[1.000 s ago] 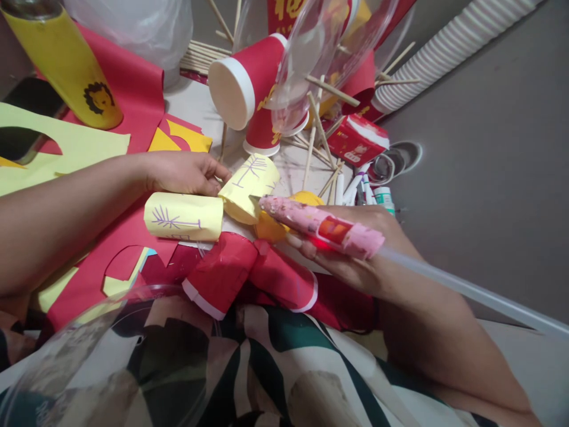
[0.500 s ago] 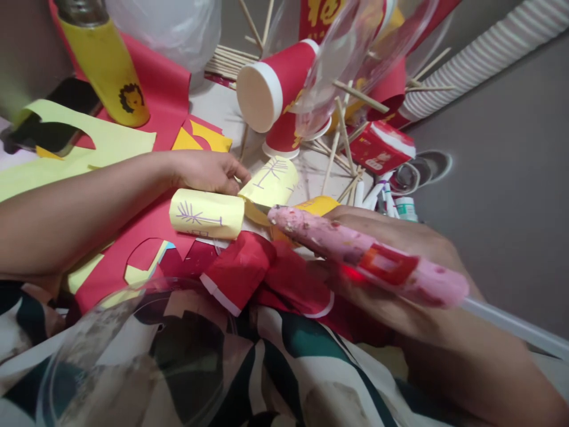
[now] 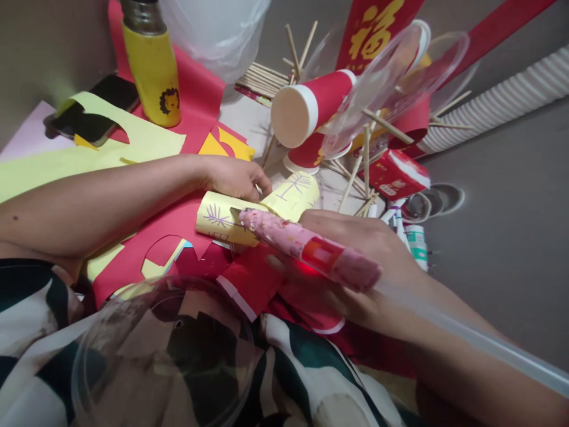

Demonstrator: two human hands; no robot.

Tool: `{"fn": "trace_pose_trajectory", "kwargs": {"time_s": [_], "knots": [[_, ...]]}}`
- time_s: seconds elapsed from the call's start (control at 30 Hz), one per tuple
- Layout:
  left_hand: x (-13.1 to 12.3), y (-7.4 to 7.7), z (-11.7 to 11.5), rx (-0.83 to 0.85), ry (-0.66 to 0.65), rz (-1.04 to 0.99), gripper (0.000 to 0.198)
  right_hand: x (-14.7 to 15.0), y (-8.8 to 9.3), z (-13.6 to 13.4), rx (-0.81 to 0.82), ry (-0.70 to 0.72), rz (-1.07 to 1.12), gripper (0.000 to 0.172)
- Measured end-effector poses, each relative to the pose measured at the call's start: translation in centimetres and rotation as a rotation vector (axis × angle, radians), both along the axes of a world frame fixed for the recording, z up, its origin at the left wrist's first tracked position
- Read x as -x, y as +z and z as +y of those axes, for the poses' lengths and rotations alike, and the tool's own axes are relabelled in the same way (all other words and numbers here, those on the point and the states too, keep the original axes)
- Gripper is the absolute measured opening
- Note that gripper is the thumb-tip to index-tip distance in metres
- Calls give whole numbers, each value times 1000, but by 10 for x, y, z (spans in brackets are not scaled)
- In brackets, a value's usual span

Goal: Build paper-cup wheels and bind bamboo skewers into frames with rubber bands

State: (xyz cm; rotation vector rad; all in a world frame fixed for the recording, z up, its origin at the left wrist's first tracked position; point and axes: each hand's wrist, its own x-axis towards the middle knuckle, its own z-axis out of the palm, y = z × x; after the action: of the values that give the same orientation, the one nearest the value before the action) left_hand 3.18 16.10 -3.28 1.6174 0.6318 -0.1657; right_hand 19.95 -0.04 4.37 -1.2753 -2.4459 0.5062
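My right hand [image 3: 351,267] is wrapped round a pink hot glue gun [image 3: 306,246], its metal nozzle pointing left and a red light glowing on its underside. A translucent glue stick [image 3: 471,341] runs out of its back. The nozzle tip overlaps the curled yellow paper [image 3: 226,228] with purple trees drawn on it; I cannot tell if they touch. At the paper's far side, my left hand [image 3: 237,178] grips it with curled fingers, the tips partly hidden. A second curled flap [image 3: 296,193] bears another tree. Just below lies a red paper cup [image 3: 253,276], partly crushed-looking.
A yellow bottle [image 3: 155,77], a phone [image 3: 84,124] and cut red paper [image 3: 164,219] lie left. Behind stand red cups [image 3: 293,115], clear plastic discs [image 3: 382,89] and wooden sticks [image 3: 367,160]. A clear round lid [image 3: 164,356] rests on my lap. A grey wall [image 3: 511,207] borders the right.
The glue gun's nozzle has shifted left, from the gap between the two yellow curls to over the left one. The view has turned, so the scene sits further right. The left hand stays at the paper.
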Motion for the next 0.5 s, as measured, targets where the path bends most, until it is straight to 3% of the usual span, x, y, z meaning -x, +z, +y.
{"fn": "trace_pose_trajectory", "kwargs": {"time_s": [0.3, 0.5], "knots": [[0, 2, -1, 4, -5, 11, 66, -1, 0, 1, -14, -36, -64, 29], [0, 3, -3, -20, 9, -28, 66, -9, -3, -8, -120, -3, -85, 31]]}}
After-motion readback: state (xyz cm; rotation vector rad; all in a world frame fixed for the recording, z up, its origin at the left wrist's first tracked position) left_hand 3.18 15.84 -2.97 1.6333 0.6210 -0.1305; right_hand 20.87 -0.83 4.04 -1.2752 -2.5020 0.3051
